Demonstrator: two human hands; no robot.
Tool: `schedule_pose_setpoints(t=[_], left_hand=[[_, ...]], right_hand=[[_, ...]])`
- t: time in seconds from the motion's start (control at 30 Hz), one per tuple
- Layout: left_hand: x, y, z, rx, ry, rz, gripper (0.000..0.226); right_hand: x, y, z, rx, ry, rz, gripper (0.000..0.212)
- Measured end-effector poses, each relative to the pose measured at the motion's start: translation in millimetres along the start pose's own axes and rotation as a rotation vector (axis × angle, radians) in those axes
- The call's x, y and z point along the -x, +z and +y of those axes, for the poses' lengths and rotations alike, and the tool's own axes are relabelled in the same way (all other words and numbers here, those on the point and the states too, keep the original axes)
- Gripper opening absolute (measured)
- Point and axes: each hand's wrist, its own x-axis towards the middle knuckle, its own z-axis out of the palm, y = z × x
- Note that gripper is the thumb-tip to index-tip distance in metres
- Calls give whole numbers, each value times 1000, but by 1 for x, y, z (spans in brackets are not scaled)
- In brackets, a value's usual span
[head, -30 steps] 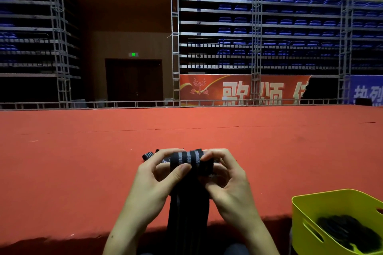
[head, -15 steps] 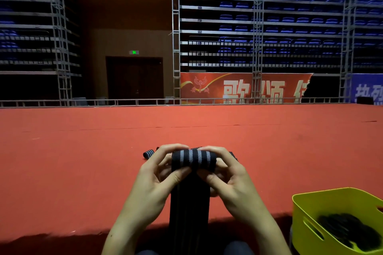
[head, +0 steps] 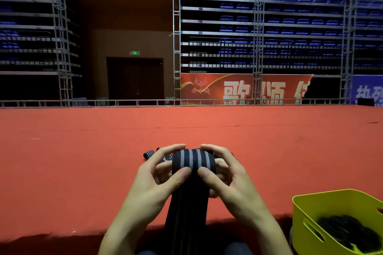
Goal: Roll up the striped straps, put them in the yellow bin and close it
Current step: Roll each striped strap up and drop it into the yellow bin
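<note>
The wide red carpeted stage floor (head: 83, 161) fills the view, flat and felt-like, its near edge dropping away just under the wrists. At the near right sits the yellow plastic bin (head: 310, 209), smooth-walled with a slot handle, open on top, and dark rolled straps (head: 348, 232) lie piled inside, so part of the job looks done already. No lid shows anywhere, so the closing is yet to come.

Centre stage now: the black woven strap with grey stripes (head: 191, 161) is partly rolled, a fat ribbed cylinder held just above the carpet, while its loose tail (head: 186, 213) hangs straight down off the stage edge toward the person's lap. A fair length is left to wind.

The left hand (head: 153, 182) curls round the roll's left end, thumb pressed on the near face. The right hand (head: 230, 180) mirrors it on the right end, fingers hooked over the top, thumb pinching underneath.

Smallest of all, just beyond the left hand on the carpet lies another small striped strap roll (head: 148, 154), not yet in the bin by the look of it.
</note>
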Motion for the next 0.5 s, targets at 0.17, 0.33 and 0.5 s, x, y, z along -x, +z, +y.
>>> schedule_pose_setpoints(t=[0.17, 0.33, 0.5], left_hand=[[0, -3, -1, -24, 28, -45, 62], [-4, -6, -4, -106, 6, 13, 47], [-8, -4, -6, -160, 65, 65, 36]], right_hand=[[-2, -2, 1, -30, -17, -7, 56], [0, 1, 4, 16, -45, 16, 59], [-2, 8, 8, 111, -68, 40, 59]])
